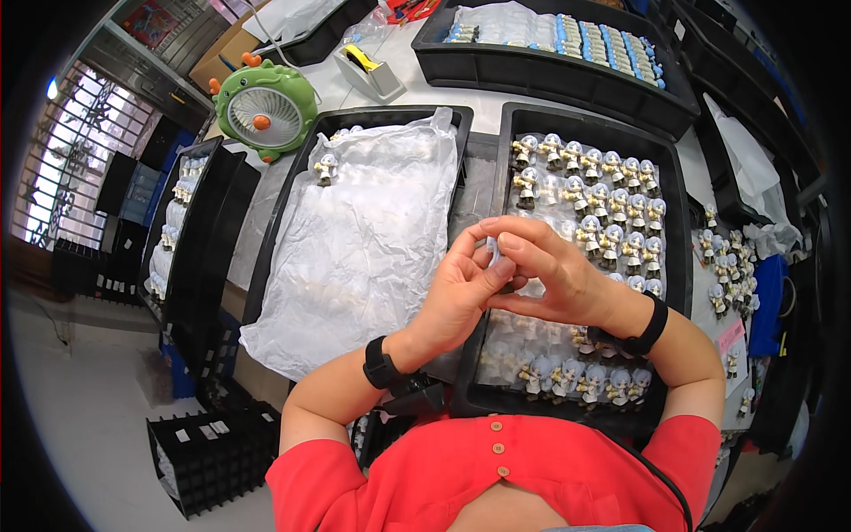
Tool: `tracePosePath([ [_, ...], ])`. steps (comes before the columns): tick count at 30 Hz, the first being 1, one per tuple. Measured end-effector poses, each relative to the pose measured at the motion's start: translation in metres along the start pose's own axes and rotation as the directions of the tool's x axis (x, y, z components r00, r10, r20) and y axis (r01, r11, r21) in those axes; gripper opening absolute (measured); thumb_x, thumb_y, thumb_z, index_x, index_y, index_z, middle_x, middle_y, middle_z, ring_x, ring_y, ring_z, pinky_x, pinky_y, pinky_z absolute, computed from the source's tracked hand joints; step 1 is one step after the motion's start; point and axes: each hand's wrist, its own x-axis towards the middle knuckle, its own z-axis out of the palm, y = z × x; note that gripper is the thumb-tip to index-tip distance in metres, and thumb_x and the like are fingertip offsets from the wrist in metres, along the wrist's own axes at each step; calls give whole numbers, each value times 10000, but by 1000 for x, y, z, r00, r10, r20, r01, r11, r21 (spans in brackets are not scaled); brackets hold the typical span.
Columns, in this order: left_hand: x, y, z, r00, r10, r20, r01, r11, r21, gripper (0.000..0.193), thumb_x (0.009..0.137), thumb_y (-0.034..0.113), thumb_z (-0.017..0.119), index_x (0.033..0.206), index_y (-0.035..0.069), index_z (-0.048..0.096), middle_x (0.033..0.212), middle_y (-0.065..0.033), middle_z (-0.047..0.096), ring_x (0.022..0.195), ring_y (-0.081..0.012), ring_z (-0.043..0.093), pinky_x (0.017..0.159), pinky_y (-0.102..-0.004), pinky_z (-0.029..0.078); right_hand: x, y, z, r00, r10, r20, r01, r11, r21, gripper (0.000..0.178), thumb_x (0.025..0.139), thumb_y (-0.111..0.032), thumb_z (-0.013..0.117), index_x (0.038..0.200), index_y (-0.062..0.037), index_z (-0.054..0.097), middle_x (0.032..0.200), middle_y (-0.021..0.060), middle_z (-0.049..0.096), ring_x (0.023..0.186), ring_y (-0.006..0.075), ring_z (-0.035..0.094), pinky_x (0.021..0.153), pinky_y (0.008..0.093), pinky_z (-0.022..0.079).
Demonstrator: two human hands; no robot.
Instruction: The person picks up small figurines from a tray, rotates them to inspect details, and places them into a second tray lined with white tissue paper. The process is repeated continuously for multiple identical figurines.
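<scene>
My left hand (461, 288) and my right hand (550, 270) meet above the black tray (678, 222) on the right, fingers pinched together on one small pale figurine (493, 246) that is mostly hidden between them. That tray holds several rows of small grey-and-white figurines (612, 208) on clear plastic sheet. To the left, a second black tray (266, 257) is lined with crumpled white plastic sheet (355, 248), and a single figurine (325, 168) stands at its far left corner.
A green round desk fan (264, 108) and a tape dispenser (370, 71) stand at the back. A further tray of bagged blue-and-white figurines (567, 40) lies behind. Loose figurines (731, 266) stand at the right. Stacked black trays (191, 230) stand at the left, and more sit on the floor.
</scene>
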Motion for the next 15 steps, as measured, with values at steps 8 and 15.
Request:
tracePosePath([
  [8, 2, 11, 5, 999, 20, 40, -16, 996, -86, 527, 973, 309, 476, 1402, 63, 296, 1284, -125, 458, 1131, -265, 543, 904, -376, 494, -1, 6, -7, 972, 228, -57, -229, 973, -1, 1067, 614, -212, 866, 1456, -69, 227, 1177, 133, 578, 1034, 261, 586, 860, 343, 503],
  [15, 4, 12, 5, 997, 4, 75, 3, 995, -99, 537, 991, 389, 377, 1403, 54, 300, 1306, -137, 450, 1158, -279, 526, 936, -398, 468, -2, 7, -9, 964, 262, -49, -262, 965, -8, 1055, 617, -244, 865, 1448, -63, 241, 1146, 129, 595, 1046, 259, 580, 876, 345, 498],
])
